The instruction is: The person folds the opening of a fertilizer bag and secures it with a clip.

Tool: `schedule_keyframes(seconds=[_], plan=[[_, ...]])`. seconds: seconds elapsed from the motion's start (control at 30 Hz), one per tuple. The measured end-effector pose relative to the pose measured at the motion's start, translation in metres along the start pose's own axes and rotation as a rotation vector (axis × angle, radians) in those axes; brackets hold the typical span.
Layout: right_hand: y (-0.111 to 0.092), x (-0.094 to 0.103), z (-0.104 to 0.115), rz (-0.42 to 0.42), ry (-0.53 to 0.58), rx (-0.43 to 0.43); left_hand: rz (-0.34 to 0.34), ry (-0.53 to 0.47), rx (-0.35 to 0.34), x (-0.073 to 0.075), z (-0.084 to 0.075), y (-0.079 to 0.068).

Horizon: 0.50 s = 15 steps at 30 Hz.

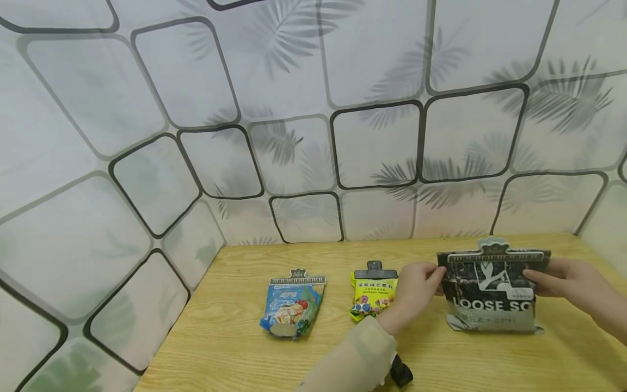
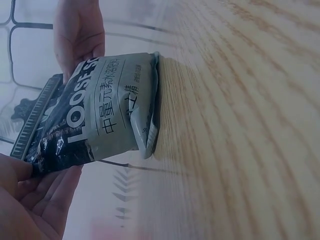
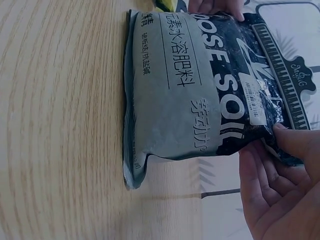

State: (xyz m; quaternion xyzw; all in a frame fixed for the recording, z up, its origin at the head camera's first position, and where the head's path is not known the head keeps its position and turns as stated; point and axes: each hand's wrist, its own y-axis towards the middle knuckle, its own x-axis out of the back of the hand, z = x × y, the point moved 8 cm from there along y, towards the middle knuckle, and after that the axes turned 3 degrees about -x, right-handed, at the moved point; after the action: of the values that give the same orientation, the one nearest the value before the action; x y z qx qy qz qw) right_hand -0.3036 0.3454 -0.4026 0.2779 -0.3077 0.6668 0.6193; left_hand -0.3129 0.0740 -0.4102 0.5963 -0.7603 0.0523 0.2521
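A black and grey fertilizer bag [image 1: 490,305] lettered "LOOSE SOIL" stands upright at the right of the table, its top edge folded under a long clip [image 1: 498,256] with a piano-key pattern. My left hand [image 1: 416,291] pinches the bag's upper left edge between thumb and fingers. At the opposite upper edge, my right hand [image 1: 568,280] pinches it the same way, the thumb in front and the fingers behind, as the right wrist view shows. The bag's bottom appears to touch the wood.
Left of the hands lies a yellow flowered bag [image 1: 370,294] with a black clip [image 1: 374,271], partly behind my left wrist. Farther left is a blue bag [image 1: 289,310] with a piano-key clip [image 1: 297,277]. A patterned curtain [image 1: 294,152] stands behind the wooden table [image 1: 220,348].
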Motion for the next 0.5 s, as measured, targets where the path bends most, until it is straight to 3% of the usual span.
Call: schedule_keyframes(seconds=[0.5], plan=[[0.011, -0.001, -0.005, 0.006, 0.065, -0.002, -0.013, -0.038, 0.037, -0.003, 0.004, 0.006]])
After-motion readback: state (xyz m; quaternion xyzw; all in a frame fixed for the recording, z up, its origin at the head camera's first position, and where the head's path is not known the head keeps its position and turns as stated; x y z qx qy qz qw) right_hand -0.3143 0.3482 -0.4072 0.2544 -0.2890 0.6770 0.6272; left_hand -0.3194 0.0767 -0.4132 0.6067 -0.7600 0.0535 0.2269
